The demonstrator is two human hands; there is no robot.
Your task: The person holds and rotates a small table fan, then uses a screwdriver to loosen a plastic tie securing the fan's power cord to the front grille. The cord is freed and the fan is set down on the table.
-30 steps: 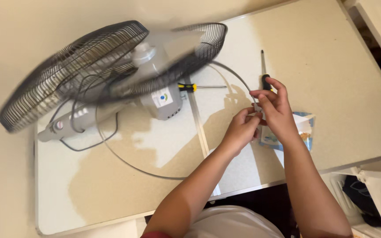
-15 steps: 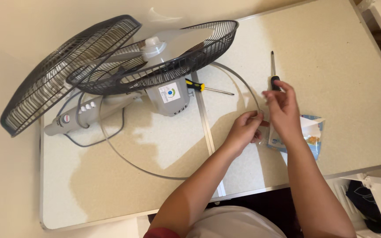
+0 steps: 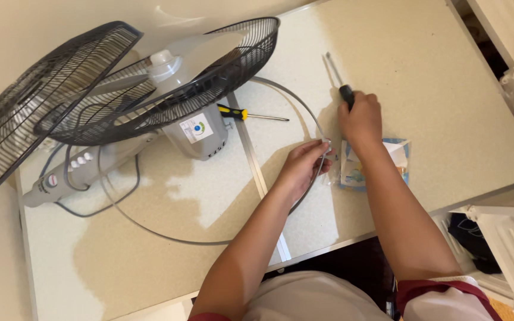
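A: Looking down, we see our left hand pinching the thin grey ring near its clasp end, with the fingers closed on it. The ring is a narrow hoop lying flat on the speckled table, and it passes under the fan.

B: And our right hand?

A: It closes around the black handle of a screwdriver. The metal shaft points away from us, toward the far edge of the table.

B: What lies beside the hands?

A: A small clear packet with blue print lies just beside the right wrist, partly under it. A second screwdriver, with a yellow and black handle, lies touching the grey motor housing of the fan. A long pale strip runs from the fan toward the near edge.

B: How much room do we have?

A: The fan with its two dark grilles fills the left half. To the right of the right hand the table is bare up to its rounded corner. The near edge is close to our left forearm, and the packet is near this edge too.
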